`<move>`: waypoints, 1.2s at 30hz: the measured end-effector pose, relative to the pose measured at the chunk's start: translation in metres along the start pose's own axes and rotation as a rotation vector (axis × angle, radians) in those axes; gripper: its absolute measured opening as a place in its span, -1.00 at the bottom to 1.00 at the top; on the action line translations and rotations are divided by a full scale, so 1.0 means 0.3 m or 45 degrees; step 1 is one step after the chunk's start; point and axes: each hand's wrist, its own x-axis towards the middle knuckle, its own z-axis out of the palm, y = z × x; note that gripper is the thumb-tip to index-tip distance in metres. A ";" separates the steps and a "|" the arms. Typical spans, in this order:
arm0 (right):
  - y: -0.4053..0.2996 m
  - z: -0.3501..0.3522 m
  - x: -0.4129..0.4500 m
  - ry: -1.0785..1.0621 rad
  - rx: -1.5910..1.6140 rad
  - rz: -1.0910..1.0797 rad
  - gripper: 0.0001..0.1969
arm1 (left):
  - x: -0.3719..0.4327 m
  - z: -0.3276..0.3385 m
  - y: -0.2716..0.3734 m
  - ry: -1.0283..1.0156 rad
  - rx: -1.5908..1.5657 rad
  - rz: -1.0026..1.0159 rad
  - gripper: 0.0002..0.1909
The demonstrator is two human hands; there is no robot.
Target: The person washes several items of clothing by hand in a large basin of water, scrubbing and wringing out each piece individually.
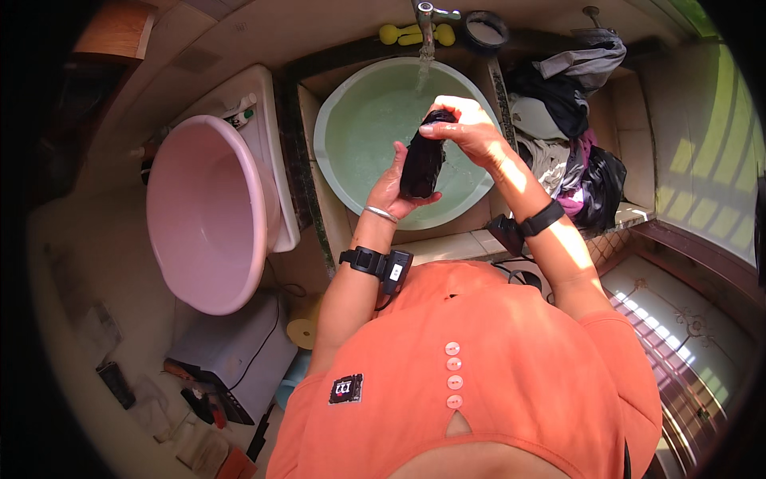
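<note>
My right hand (pixel 464 129) pinches the upper end of a wet, dark piece of cloth (pixel 423 158), possibly a sock. The cloth lies across my left hand (pixel 392 188), which holds it from below with the thumb apart; part of the left fingers is hidden behind it. Both hands are over a pale green plastic basin (pixel 359 138) with water in it. Beyond them, a metal tap (pixel 425 27) is running, and its stream falls into the basin.
Left of the basin, a pink tub (pixel 206 215) leans on a white sink (pixel 281 209). Piled clothes (pixel 556 143) lie in the right-hand compartment. Behind are yellow objects (pixel 413 35) and a dark round bowl (pixel 486 31) with whitish contents. A grey box-shaped appliance (pixel 239 341) stands lower left.
</note>
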 end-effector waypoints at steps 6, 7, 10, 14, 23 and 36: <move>0.364 -0.048 0.010 0.069 0.910 0.113 -0.04 | -0.070 0.126 0.011 -0.345 0.024 0.242 -0.26; 0.376 0.000 -0.012 -0.049 1.038 0.069 -0.04 | -0.074 0.135 0.002 -0.437 -0.104 0.248 -0.28; 0.348 0.077 -0.062 -0.165 1.202 0.042 -0.08 | -0.089 0.229 -0.055 -0.487 -0.375 0.174 -0.28; 0.237 0.114 -0.071 -0.231 1.345 0.063 -0.22 | -0.109 0.231 -0.070 -0.588 -0.357 0.356 -0.35; 0.081 0.042 -0.009 0.052 -0.603 -0.003 -0.75 | -0.054 0.160 -0.059 0.171 0.954 0.134 -0.74; 0.102 -0.021 0.028 -0.316 0.478 0.140 0.15 | -0.090 0.145 -0.031 -0.112 0.396 0.089 -0.62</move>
